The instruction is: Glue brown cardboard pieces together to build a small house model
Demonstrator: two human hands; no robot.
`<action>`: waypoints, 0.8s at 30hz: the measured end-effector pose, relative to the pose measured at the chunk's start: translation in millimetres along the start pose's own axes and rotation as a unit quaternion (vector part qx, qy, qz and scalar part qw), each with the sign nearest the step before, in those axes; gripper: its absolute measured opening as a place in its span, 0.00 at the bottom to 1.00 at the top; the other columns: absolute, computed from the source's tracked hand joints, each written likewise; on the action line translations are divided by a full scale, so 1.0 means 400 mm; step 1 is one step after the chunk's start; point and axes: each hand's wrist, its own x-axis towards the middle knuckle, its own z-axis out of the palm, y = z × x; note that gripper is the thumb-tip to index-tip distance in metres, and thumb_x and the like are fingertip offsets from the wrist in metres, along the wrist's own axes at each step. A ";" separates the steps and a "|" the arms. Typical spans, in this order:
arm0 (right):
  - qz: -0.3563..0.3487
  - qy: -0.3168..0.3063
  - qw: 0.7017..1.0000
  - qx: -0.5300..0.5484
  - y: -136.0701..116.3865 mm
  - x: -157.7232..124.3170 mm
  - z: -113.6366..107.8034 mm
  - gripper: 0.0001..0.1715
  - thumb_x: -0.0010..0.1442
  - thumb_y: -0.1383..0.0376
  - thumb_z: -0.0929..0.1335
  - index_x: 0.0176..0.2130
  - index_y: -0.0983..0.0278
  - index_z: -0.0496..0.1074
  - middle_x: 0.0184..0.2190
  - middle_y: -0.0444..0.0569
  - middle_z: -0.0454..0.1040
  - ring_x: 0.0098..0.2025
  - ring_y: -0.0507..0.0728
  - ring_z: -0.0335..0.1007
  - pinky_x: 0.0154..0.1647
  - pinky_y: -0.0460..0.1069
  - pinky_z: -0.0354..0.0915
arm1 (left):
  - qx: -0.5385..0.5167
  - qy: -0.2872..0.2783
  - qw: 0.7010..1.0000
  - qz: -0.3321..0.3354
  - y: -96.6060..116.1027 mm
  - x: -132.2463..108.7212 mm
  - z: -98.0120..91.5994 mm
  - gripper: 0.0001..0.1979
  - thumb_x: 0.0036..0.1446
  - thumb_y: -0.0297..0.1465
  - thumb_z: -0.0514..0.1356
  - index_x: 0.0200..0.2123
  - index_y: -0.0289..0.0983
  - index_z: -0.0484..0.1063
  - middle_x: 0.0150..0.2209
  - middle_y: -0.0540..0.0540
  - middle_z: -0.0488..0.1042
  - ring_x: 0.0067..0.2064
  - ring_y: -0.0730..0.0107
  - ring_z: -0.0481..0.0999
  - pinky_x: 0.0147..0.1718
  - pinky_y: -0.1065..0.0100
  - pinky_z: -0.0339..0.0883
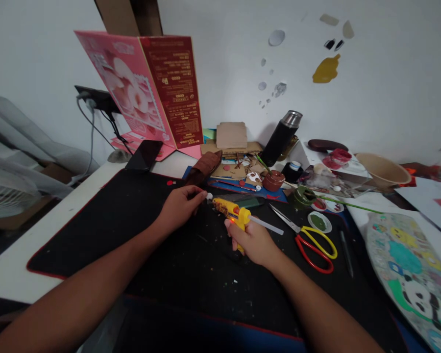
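A white fan (7, 186) stands beyond the left edge of a white table (25, 282), most of which lies under a black mat (106, 225) with red stitching. At the mat's back left corner rests a dark phone (144, 156); behind it, toward the table's back edge, a pink and red folded card (173, 88) stands upright. Near the mat's back edge lies a small red piece (171, 183).

Over the middle of the mat, the left hand (180, 206) has thumb and forefinger pinched together on a small white piece (209, 196). Behind this hand is a brown case (206, 166). Just right of the white piece is the nozzle of a yellow glue gun (226, 208), a clear stick jutting from its rear; whether the two touch, I cannot tell. The right hand (255, 240) is wrapped around the gun's handle.

Toward the table's back edge, cardboard (231, 135) is stacked, then a black flask (281, 139) leans, with a brown pot (274, 180) in front. Nearer the mat's right edge lie scissors (318, 247) with yellow and red handles, slightly apart, a dish of green paint (319, 222) and a dark pen (346, 252). Beyond that edge is a board painted with a panda (407, 264).
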 end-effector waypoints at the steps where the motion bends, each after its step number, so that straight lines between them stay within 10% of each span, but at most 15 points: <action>1: 0.003 -0.001 1.000 0.001 0.002 0.000 0.000 0.32 0.72 0.45 0.62 0.25 0.61 0.68 0.16 0.43 0.69 0.17 0.50 0.62 0.20 0.44 0.58 | -0.002 0.002 1.000 -0.002 0.000 0.000 -0.001 0.19 0.58 0.48 0.61 0.33 0.37 0.76 0.19 0.54 0.67 0.20 0.73 0.63 0.21 0.70 0.55; 18: 0.045 -0.003 0.998 0.043 0.004 0.006 0.001 0.31 0.69 0.42 0.63 0.27 0.62 0.71 0.15 0.43 0.69 0.15 0.50 0.62 0.18 0.44 0.58 | -0.044 0.012 0.999 -0.025 0.003 0.004 -0.009 0.15 0.60 0.42 0.62 0.30 0.36 0.74 0.17 0.54 0.67 0.18 0.76 0.61 0.19 0.73 0.51; 24: 0.043 -0.008 0.998 0.037 -0.013 0.010 0.012 0.24 0.70 0.47 0.63 0.34 0.61 0.73 0.18 0.41 0.70 0.16 0.51 0.62 0.18 0.44 0.57 | -0.157 0.118 0.980 0.018 0.046 -0.002 -0.098 0.13 0.58 0.41 0.66 0.32 0.37 0.75 0.20 0.54 0.69 0.19 0.78 0.62 0.17 0.74 0.50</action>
